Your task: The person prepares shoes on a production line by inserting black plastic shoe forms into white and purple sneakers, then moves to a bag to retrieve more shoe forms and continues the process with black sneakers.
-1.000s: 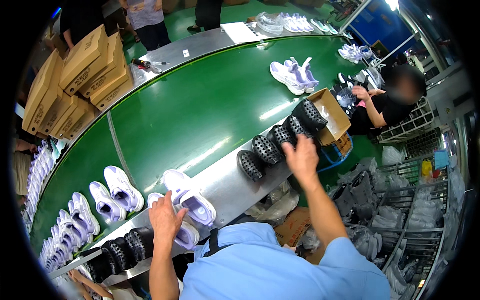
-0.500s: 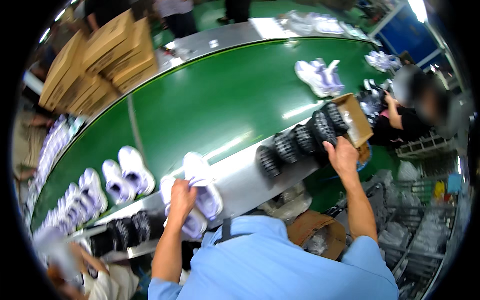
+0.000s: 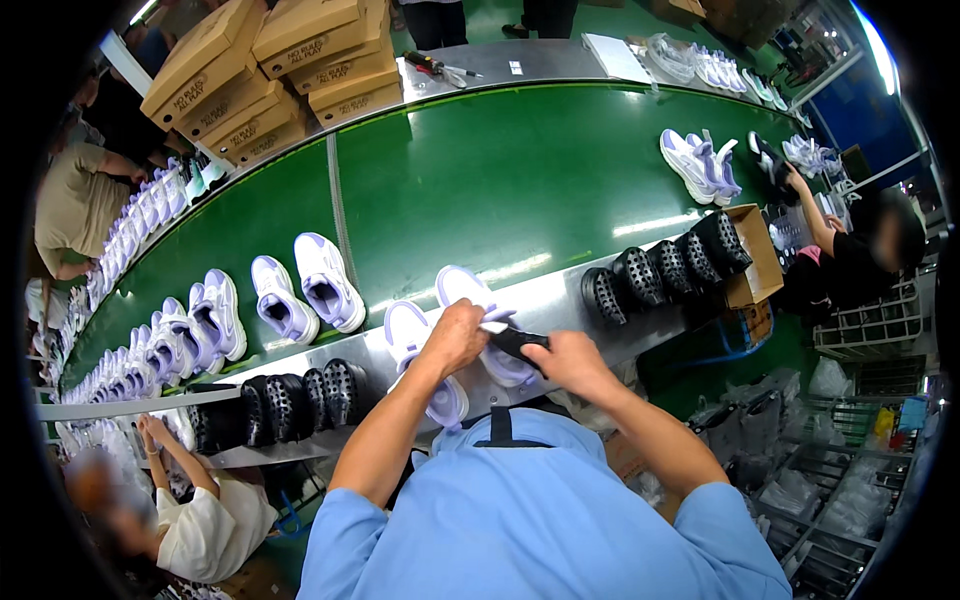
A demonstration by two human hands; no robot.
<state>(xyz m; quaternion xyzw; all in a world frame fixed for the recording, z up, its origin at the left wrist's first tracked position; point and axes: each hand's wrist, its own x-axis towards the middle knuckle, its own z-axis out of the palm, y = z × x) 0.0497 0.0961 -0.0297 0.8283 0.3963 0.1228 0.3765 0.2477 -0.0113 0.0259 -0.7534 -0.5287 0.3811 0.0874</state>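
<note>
A pair of white-and-lilac sneakers stands in front of me on the metal edge of the table. My left hand (image 3: 457, 335) is closed at the tongue of the right-hand sneaker (image 3: 458, 282), its fingertips partly hidden. The other sneaker (image 3: 403, 325) sits under my left wrist. In my right hand (image 3: 575, 362) is a flat black insole (image 3: 516, 343), tilted over the opening of the right-hand sneaker. A pale tip shows at its front end, close to my left fingers. Several black dotted insole stacks (image 3: 637, 277) stand on edge to the right.
An open cardboard box (image 3: 752, 258) ends that row. Left of me are more sneakers (image 3: 325, 285) and black stacks (image 3: 300, 405). A green belt (image 3: 520, 170) runs beyond, with another pair (image 3: 700, 165) on it. Carton piles (image 3: 330, 45) stand at far left. Co-workers sit at both sides.
My right hand has come left from the black stacks, carrying an insole to the sneaker. My left hand has shifted to the right-hand sneaker's opening. The view has turned slightly.
</note>
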